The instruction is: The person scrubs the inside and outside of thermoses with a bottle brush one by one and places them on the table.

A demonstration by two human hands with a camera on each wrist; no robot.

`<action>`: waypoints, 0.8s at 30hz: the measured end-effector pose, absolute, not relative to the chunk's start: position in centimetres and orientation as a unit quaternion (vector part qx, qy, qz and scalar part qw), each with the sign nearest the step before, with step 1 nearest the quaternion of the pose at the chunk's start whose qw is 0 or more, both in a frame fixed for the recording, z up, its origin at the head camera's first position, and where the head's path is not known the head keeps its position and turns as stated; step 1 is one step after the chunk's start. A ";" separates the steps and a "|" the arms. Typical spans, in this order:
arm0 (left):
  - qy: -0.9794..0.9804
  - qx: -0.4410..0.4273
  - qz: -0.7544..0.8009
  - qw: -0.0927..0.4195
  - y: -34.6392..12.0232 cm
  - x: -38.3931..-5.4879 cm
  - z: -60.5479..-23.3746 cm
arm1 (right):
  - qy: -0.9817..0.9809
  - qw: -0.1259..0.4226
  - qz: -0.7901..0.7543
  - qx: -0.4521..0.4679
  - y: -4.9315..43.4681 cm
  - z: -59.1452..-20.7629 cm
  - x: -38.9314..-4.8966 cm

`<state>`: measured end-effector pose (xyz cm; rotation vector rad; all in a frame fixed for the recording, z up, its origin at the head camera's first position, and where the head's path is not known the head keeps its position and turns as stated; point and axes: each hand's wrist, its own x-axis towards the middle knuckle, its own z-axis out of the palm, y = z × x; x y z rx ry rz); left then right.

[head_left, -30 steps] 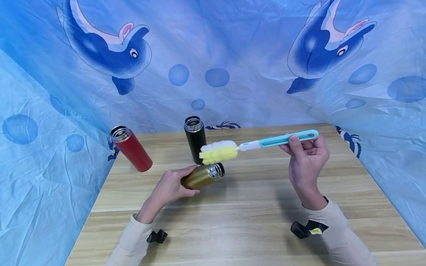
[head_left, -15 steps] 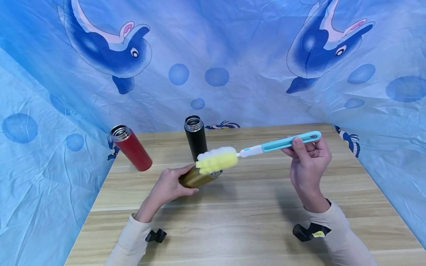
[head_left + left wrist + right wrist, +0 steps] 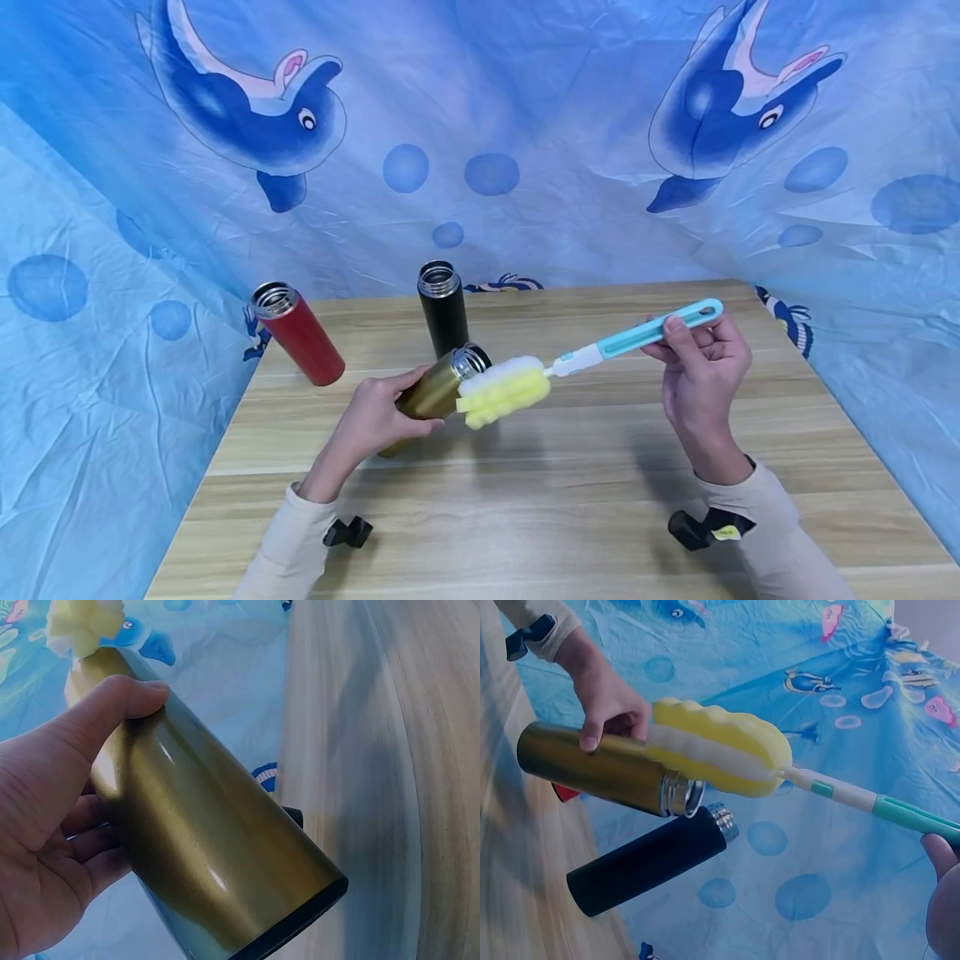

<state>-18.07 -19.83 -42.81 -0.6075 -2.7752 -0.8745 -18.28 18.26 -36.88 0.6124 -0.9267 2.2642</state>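
Observation:
My left hand grips a gold thermos bottle round its body, with the thumb on the near side. Lidless, the bottle leans to the right, its threaded steel mouth facing up. Between thumb and fingers, my right hand holds a sponge bottle brush by its teal handle. The brush's yellow and white sponge head is outside the bottle, beside the neck in the right wrist view. Whether the two touch I cannot tell. The left wrist view shows the gold bottle's dark base tilted off the table.
Behind the gold bottle stands a black lidless bottle, its lower part hidden. A red lidless bottle stands at the back left of the wooden table. A blue cloth with dolphins hangs behind and at both sides.
The gold bottle's mouth has risen and tilted more upright. The brush's sponge head has dropped lower and slightly right, uncovering the mouth it hid half a second ago.

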 end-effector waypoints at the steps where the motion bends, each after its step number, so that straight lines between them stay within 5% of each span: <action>1: -0.930 -0.202 -0.297 0.082 -19.8 -18.0 -42.8 | -0.350 0.306 0.855 0.228 18.3 -36.9 -18.3; 24: -0.874 -0.155 -0.460 -0.029 -19.9 -17.9 -44.0 | -0.330 0.342 0.860 0.188 20.2 -36.7 -19.0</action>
